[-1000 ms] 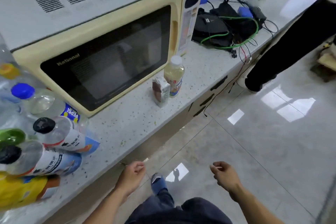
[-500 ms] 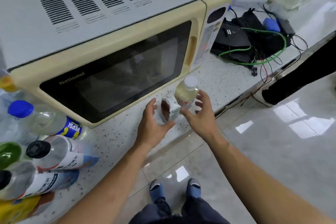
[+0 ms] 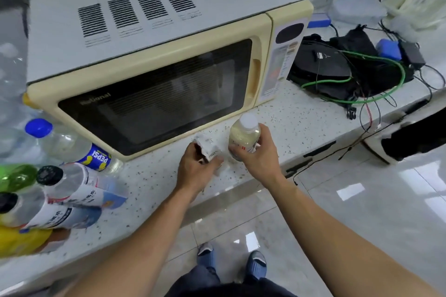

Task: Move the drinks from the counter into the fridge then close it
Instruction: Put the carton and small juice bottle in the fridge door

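On the speckled counter (image 3: 296,123), just in front of the microwave (image 3: 154,60) door, at about 12 o'clock from the person's feet: two drinks, each in a hand. Left hand (image 3: 195,171) wrapped around a small white carton (image 3: 207,148), thumb on one side, fingers curled around the other; carton tilted, its base blurred, so cannot tell whether resting on the counter or lifted. Right hand (image 3: 259,158) curled around a pale yellowish bottle (image 3: 244,137) with a white cap, gripping the lower half over the label; bottle upright, leaning slightly toward 11 o'clock. Carton and bottle just beside each other, carton at 9 o'clock of the bottle, not touching.

At 9 o'clock along the counter, well apart from the hands: a cluster of other drinks lying on their sides. Clear bottle with a blue cap (image 3: 38,128) and a Pepsi label nearest the microwave corner. Below it, two clear bottles with black caps (image 3: 49,175) and white-and-blue labels, one beside the other. Green bottle (image 3: 17,176) at the far left edge, yellow-labelled bottle (image 3: 21,241) at 8 o'clock, partly cut off by the frame.

At 2 o'clock, past the microwave's control panel: a black bag (image 3: 323,65) under a tangle of green cable (image 3: 376,89) and black wires. No fridge in view.
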Action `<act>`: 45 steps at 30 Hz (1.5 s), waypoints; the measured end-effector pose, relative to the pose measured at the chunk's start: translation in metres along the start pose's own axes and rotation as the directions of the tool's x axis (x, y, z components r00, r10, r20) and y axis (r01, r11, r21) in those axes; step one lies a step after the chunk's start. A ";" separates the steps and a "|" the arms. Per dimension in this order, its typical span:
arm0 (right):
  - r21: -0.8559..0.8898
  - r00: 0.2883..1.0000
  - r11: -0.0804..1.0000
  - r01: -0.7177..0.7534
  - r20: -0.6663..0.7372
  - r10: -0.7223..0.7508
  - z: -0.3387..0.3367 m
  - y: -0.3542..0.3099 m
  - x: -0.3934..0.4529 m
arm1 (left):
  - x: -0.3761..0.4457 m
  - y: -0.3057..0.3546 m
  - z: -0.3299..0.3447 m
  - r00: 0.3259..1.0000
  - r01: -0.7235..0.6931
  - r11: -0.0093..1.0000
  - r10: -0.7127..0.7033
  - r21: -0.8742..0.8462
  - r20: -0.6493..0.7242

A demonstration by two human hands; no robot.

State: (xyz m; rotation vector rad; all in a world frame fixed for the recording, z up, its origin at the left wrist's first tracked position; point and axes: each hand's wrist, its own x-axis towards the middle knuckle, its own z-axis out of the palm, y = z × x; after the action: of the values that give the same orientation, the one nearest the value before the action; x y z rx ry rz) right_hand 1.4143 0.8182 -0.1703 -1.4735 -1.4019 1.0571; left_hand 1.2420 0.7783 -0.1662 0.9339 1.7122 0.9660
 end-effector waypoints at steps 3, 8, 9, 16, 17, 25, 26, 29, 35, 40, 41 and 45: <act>0.036 0.999 0.999 0.003 0.048 -0.005 -0.008 0.005 -0.004 | -0.019 -0.004 -0.008 0.993 0.056 0.991 -0.068 -0.117 -0.100; 0.135 0.996 0.989 -0.066 0.068 0.057 -0.016 0.009 -0.019 | -0.064 -0.024 -0.017 0.928 0.232 0.729 -0.364 -0.644 -0.078; 0.161 0.994 0.982 -0.097 0.067 0.088 -0.015 0.008 -0.024 | -0.074 -0.029 -0.021 0.906 0.244 0.656 -0.417 -0.714 -0.074; 0.279 0.944 0.932 -0.229 0.298 0.142 0.022 0.000 -0.079 | -0.155 -0.069 -0.067 0.823 0.187 0.475 -0.554 -0.860 -0.127; 0.266 0.929 0.935 -0.233 0.344 0.133 0.031 -0.002 -0.089 | -0.168 -0.073 -0.076 0.832 0.173 0.486 -0.537 -0.857 -0.137; 0.150 0.782 0.975 -0.163 0.622 0.035 0.114 -0.035 -0.180 | -0.259 -0.110 -0.143 0.802 -0.016 0.532 -0.499 -0.847 -0.328; 0.141 0.759 0.978 -0.153 0.651 0.025 0.126 -0.041 -0.195 | -0.271 -0.116 -0.153 0.787 -0.050 0.532 -0.500 -0.846 -0.361; 0.128 0.701 0.986 -0.105 0.713 -0.018 0.168 -0.059 -0.246 | -0.314 -0.142 -0.191 0.746 -0.150 0.502 -0.508 -0.852 -0.430; 0.130 0.584 0.991 -0.003 0.805 -0.104 0.242 -0.080 -0.358 | -0.410 -0.200 -0.268 0.683 -0.249 0.462 -0.539 -0.851 -0.493; 0.126 0.465 0.991 0.051 0.875 -0.136 0.296 -0.093 -0.443 | -0.472 -0.241 -0.326 0.565 -0.289 0.527 -0.580 -0.799 -0.587; 0.127 0.445 0.990 0.059 0.884 -0.140 0.304 -0.095 -0.456 | -0.481 -0.248 -0.335 0.547 -0.300 0.529 -0.586 -0.794 -0.598; 0.159 0.368 0.983 0.097 0.911 -0.184 0.335 -0.103 -0.497 | -0.508 -0.276 -0.363 0.508 -0.337 0.504 -0.614 -0.796 -0.604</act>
State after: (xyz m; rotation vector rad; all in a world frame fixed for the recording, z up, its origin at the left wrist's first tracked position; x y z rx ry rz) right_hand 1.0512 0.3310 -0.1590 -0.5567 -2.1497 1.9608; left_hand 0.9960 0.1418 -0.1431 -0.5884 1.5797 2.1120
